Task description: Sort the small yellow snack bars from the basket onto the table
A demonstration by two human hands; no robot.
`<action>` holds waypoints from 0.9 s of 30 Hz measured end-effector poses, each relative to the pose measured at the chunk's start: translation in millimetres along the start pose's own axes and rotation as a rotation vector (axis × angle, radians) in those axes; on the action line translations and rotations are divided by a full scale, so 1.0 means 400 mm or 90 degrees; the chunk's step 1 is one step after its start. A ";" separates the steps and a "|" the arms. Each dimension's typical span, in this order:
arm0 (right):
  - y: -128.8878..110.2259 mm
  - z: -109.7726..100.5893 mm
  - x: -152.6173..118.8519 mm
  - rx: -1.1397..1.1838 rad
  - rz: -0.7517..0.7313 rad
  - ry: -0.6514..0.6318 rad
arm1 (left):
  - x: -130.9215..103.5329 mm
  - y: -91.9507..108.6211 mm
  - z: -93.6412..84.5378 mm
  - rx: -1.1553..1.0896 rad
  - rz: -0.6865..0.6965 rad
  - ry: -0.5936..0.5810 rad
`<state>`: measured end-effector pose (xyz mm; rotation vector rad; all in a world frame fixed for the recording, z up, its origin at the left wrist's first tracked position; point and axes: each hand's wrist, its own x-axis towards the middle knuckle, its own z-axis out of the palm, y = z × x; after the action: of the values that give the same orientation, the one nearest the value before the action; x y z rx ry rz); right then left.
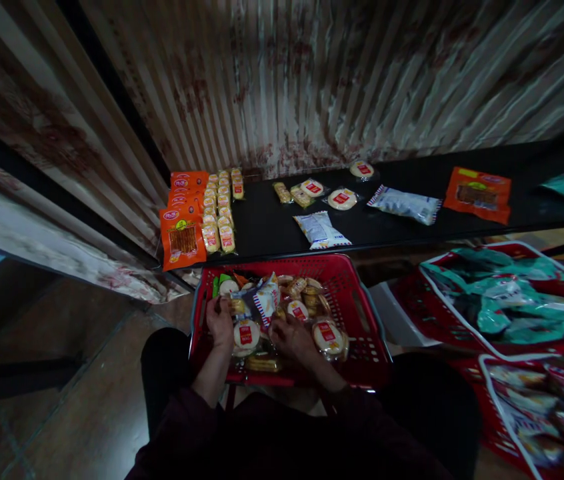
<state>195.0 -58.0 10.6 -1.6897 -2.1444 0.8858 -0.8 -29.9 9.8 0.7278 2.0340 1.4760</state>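
Both of my hands are inside a red plastic basket (362, 303) that holds wrapped snacks. My left hand (221, 325) is at the basket's left side, its fingers closed at a small yellow biscuit packet (238, 307). Curled among the packs in the middle, my right hand (293, 338) has its fingertips bent down; what they grip is hidden. Between the hands lie a blue-and-white striped snack bag (266, 300) and a round cracker pack with a red label (247, 335). Another round cracker pack (328, 337) is right of my right hand.
A black shelf (262, 233) runs behind the basket. On it stand rows of orange snack bags (183, 237) and small biscuit packs (227, 235), plus loose packs and a white bag (322, 230). At right are baskets of teal bags (507, 300) and striped bags (552, 407).
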 end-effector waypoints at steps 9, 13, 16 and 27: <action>0.018 -0.067 0.124 0.189 0.090 0.254 | -0.083 0.016 0.079 0.063 0.011 -0.247; -0.008 -0.059 0.168 0.163 0.108 0.108 | -0.107 -0.029 0.075 0.131 -0.024 -0.264; -0.055 -0.032 0.185 0.115 0.083 0.007 | -0.131 -0.031 0.061 0.150 0.041 -0.297; -0.126 -0.022 0.143 0.082 -0.232 -0.094 | -0.145 -0.045 0.072 0.066 -0.039 -0.225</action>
<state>144.3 -8.2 39.3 -1.1537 -2.3292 1.0358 58.5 -54.9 -9.5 0.8897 1.8512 1.1214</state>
